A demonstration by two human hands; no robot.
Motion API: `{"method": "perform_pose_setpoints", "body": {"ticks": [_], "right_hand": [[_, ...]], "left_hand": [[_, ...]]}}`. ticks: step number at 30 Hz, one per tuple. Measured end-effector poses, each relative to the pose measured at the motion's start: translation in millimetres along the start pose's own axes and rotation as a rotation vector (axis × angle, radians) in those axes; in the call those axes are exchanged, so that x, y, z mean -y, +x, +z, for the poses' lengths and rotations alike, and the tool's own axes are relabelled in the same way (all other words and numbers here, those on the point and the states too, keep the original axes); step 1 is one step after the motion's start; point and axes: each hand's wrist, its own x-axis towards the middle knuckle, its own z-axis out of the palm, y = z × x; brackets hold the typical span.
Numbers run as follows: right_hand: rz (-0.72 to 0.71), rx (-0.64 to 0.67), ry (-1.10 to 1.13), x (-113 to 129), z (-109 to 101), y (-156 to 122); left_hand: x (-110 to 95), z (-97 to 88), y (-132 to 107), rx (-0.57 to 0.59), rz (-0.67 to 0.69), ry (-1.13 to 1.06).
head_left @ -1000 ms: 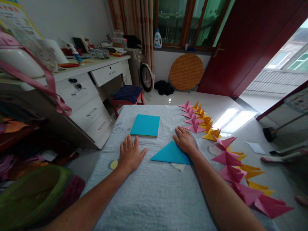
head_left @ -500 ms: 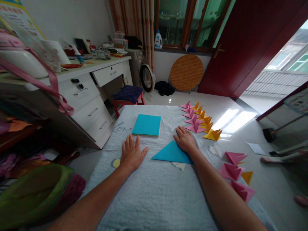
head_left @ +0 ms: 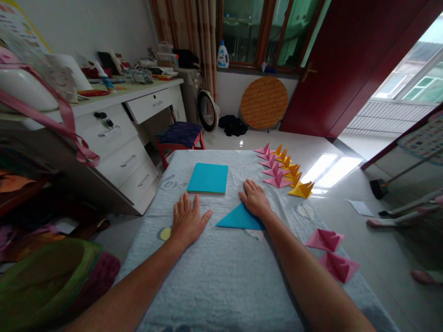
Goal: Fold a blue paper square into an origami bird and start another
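My right hand (head_left: 255,198) lies flat, fingers extended, over the upper right part of a blue paper triangle (head_left: 237,219). The triangle's long edge faces me, and its right end is covered by my hand and wrist. To the left, my left hand (head_left: 189,219) rests palm down on the cloth with its fingers spread and nothing in it. Its fingertips are just below a stack of square paper sheets (head_left: 208,178), blue on top.
Folded pink paper pieces (head_left: 278,179) and yellow ones (head_left: 302,189) stand in rows at the far right of the cloth-covered table (head_left: 221,281). Two more pink pieces (head_left: 339,266) lie beyond my right forearm. A green-rimmed basket (head_left: 51,286) stands at the lower left.
My right hand has slid slightly left over the triangle. The view has shifted a little. One pink piece and a yellow one beyond my right forearm no longer show.
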Motion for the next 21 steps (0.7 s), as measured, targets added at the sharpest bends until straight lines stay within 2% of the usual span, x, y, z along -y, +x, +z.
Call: {"method": "perform_pose_setpoints", "body": {"ticks": [21], "right_hand": [[0.012, -0.014, -0.016, -5.7, 0.1, -9.9]], "left_hand": [[-2.5, -2.0, -10.1, 0.004, 0.014, 0.011]]}}
